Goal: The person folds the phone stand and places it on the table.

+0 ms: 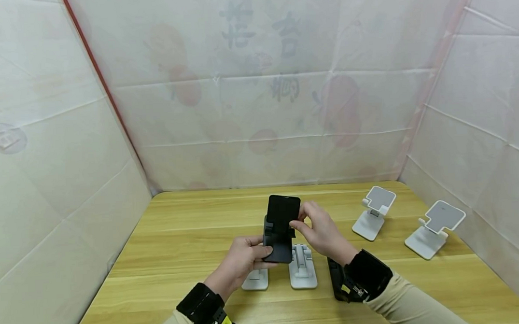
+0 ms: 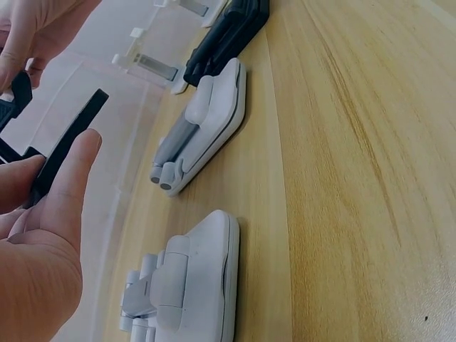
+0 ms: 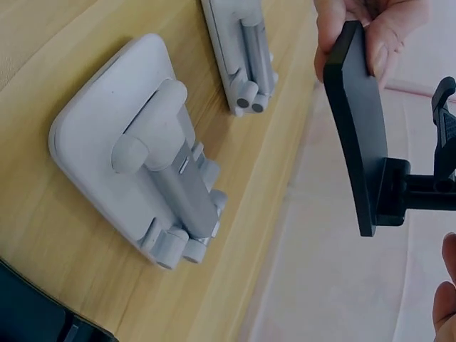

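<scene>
1. The black folding plastic phone stand (image 1: 281,227) was held above the middle of the pale wooden table (image 1: 180,243), its plate tilted up on a hinged arm.
2. The left hand (image 1: 243,259) gripped the stand's base; the right hand (image 1: 319,229) pinched the plate's edge.
3. It looked light and rigid, with smooth, probably slippery faces and a stiff hinge; base and plate edges seemed the safest holds.
4. Beneath lay two folded white stands (image 1: 302,272) and a folded black one (image 1: 336,279).
5. Two opened white stands (image 1: 435,228) stood at the right.
6. Translucent white sheeting (image 1: 257,109) enclosed the table.
</scene>
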A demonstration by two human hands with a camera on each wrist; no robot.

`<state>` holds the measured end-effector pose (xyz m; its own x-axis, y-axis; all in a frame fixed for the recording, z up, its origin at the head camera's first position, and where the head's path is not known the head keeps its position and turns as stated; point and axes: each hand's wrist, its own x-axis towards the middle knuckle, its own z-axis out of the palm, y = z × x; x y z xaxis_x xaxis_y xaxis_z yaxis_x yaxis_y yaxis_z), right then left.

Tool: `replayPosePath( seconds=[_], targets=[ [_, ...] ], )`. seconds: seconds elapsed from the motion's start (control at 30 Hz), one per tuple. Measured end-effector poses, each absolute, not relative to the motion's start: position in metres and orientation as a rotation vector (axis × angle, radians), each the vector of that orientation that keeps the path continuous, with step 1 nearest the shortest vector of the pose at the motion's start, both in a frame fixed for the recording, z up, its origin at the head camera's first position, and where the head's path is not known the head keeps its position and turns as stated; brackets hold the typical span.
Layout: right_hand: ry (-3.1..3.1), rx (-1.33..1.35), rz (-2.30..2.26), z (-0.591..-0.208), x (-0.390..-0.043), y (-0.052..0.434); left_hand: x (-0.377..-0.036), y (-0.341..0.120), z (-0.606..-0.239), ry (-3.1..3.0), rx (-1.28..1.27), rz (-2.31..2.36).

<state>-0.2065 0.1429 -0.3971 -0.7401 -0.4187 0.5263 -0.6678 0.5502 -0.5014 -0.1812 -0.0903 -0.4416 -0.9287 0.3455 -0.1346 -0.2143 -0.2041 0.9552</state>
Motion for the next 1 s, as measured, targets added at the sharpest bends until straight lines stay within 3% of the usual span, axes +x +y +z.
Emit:
replayPosePath(
  seconds=[1.0],
  targets=[
    [-2.136,0.986,0.62,-0.404,-0.225,0.145,-0.181,-0.087,-0.439,1.7,0.162,2.177]
  ],
)
